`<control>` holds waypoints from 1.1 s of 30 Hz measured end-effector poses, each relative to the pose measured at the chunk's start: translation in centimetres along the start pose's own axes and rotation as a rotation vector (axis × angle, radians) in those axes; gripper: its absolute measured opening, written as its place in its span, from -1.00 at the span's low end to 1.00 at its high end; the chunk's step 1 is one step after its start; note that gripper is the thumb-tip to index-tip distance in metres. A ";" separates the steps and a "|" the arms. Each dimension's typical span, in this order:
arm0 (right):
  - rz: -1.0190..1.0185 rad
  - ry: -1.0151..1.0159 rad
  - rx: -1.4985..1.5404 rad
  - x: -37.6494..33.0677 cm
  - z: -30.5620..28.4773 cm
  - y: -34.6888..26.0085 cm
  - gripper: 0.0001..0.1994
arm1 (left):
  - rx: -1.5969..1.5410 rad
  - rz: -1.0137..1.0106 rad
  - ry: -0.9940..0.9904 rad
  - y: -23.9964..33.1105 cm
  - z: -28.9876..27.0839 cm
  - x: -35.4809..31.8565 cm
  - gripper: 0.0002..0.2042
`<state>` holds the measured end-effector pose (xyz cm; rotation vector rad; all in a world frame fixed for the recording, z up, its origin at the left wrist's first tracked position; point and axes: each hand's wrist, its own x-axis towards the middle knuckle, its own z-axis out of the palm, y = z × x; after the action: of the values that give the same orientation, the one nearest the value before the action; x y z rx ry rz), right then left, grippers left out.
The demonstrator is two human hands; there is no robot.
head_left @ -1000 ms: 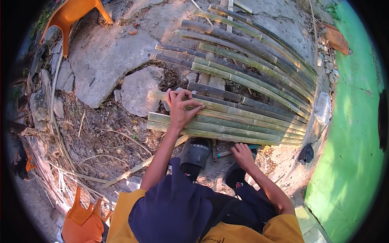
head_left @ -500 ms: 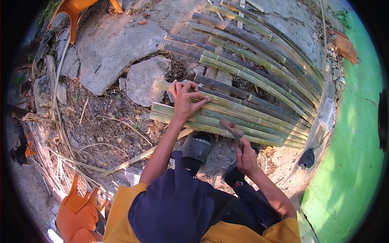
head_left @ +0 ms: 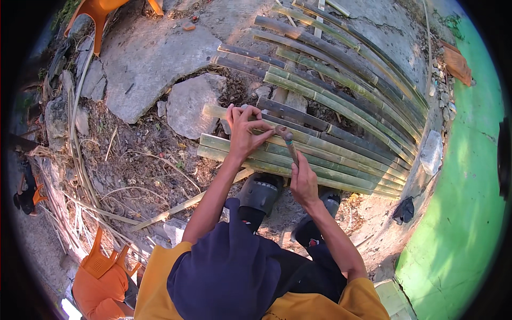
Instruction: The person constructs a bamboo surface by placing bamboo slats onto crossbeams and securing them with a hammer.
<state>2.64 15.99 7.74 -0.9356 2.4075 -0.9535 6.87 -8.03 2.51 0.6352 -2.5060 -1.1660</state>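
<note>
My right hand (head_left: 304, 181) grips a hammer (head_left: 288, 140) by its handle, the head close to the fingertips of my left hand (head_left: 246, 130). Thumb and finger of my left hand are pinched together over a split bamboo slat (head_left: 314, 140); what they hold, if anything, is too small to make out. That hand rests near the left end of the slat. Several green and dark bamboo slats (head_left: 341, 104) lie side by side, fanning out leftward from the right. Two greenish slats (head_left: 240, 159) lie nearest to my feet.
Dark shoes (head_left: 261, 193) stand at the near edge of the slats. Broken concrete slabs (head_left: 154, 69) and thin bamboo strips (head_left: 176, 210) lie to the left. Orange chairs (head_left: 98, 261) stand at the left, one with a seated person (head_left: 98, 290). A green floor (head_left: 458, 213) runs along the right.
My right hand has swung the hammer left and away from me, bringing its head from above the near slats to beside my left fingertips. My left hand stays in place.
</note>
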 end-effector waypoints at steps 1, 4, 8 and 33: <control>0.017 0.002 -0.015 -0.3 -0.4 -0.4 -0.57 | -0.011 0.000 0.000 0.2 -0.1 -0.3 -0.86; -0.023 0.039 0.059 -0.2 -1.5 -1.3 -0.56 | 0.009 0.014 0.019 0.2 0.0 0.2 -0.86; -0.087 0.033 0.034 -0.5 -1.6 -1.8 -0.56 | -0.010 0.004 0.022 0.4 0.1 0.0 -0.87; 0.000 0.012 -0.012 0.5 -0.2 -1.7 -0.59 | 0.011 -0.019 -0.020 -0.3 0.4 -0.1 -0.87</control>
<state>2.97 14.78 9.03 -0.9369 2.4254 -0.9483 6.88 -7.87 2.01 0.6543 -2.5298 -1.1720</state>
